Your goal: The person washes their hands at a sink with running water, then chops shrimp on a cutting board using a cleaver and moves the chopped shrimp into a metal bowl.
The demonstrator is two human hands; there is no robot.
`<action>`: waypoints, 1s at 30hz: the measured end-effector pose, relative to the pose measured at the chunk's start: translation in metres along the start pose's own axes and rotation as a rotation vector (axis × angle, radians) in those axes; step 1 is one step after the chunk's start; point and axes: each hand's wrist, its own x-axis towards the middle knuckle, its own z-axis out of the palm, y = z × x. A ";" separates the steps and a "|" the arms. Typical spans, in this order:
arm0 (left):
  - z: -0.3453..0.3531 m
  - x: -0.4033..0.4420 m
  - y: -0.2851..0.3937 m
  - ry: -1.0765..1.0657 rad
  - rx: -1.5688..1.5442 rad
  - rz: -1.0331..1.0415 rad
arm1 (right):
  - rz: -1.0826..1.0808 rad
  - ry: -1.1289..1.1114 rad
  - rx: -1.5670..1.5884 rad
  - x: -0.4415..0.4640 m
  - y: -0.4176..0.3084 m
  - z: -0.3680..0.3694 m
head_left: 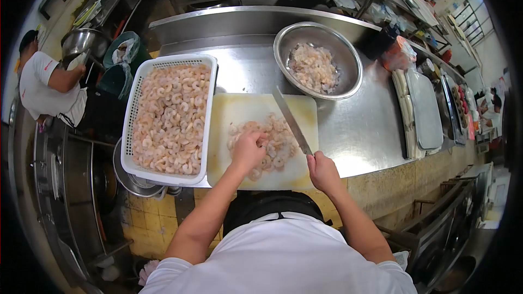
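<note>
My right hand (323, 171) is wrapped round the handle of a large knife (292, 121), whose blade slants up and to the left over the cutting board. Peeled shrimp (276, 158) lie loosely spread across the white cutting board (229, 110), with yellowish stains along its top. The curled fingers of my left hand (250, 149) close on shrimp in the middle of this heap; their tips are partly hidden. The blade is to the right of my left hand, apart from it.
To the left, a white plastic basket (211, 100) holds many peeled shrimp. A steel bowl (354, 84) behind the board contains more shrimp meat. Lidded trays (426, 111) stand at the right end of the steel table (348, 152). Another person (52, 84) stands at far left.
</note>
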 end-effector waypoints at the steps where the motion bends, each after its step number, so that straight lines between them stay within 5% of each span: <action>1: 0.001 -0.005 0.001 0.039 0.018 0.069 | 0.001 0.002 -0.021 0.006 0.012 0.011; 11: 0.026 -0.044 -0.002 -0.014 0.206 0.470 | 0.018 -0.012 0.002 -0.002 0.014 0.022; 20: 0.016 -0.031 0.015 -0.019 0.016 0.234 | 0.104 -0.036 0.108 -0.032 -0.047 -0.009; 24: -0.004 -0.044 -0.001 0.125 0.065 0.205 | 0.053 -0.057 0.033 -0.017 -0.033 0.044; 30: -0.031 -0.051 -0.030 0.255 0.229 0.148 | 0.038 -0.014 0.047 -0.019 -0.060 0.020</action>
